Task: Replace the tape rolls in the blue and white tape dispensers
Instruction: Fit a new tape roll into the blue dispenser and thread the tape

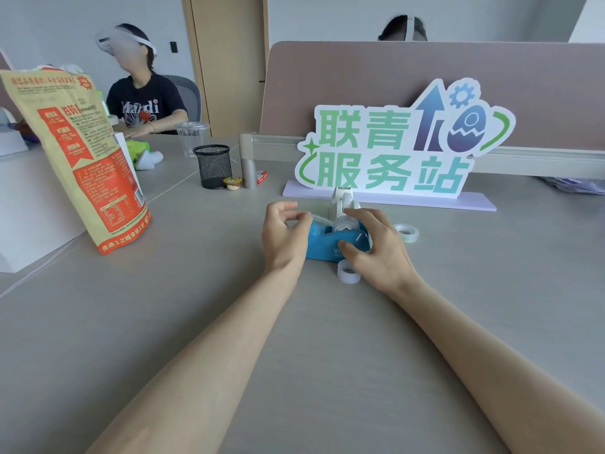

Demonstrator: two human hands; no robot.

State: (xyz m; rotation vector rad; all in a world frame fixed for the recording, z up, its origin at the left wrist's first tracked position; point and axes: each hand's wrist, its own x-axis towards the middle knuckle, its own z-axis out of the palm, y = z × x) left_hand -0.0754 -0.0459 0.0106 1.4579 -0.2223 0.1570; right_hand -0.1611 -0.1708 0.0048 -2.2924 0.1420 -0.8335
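Note:
The blue tape dispenser (327, 241) lies on the grey table (229, 322) with a clear tape roll (342, 223) seated in it. My right hand (376, 247) grips the dispenser's right end, thumb on its front side. My left hand (284, 234) pinches a strip of tape (319, 218) drawn from the roll toward the dispenser's left end. The white tape dispenser (342, 201) stands just behind the blue one. One loose tape roll (348, 271) lies in front of the blue dispenser. Another loose roll (407, 231) lies to its right.
A big printed sign (393, 149) on a lilac base stands behind the dispensers. At left are an orange snack bag (82, 158), a black mesh pen cup (212, 165), a clear plastic cup (192, 137) and a small pudding cup (232, 183). A person in a headset (140, 93) sits at far left.

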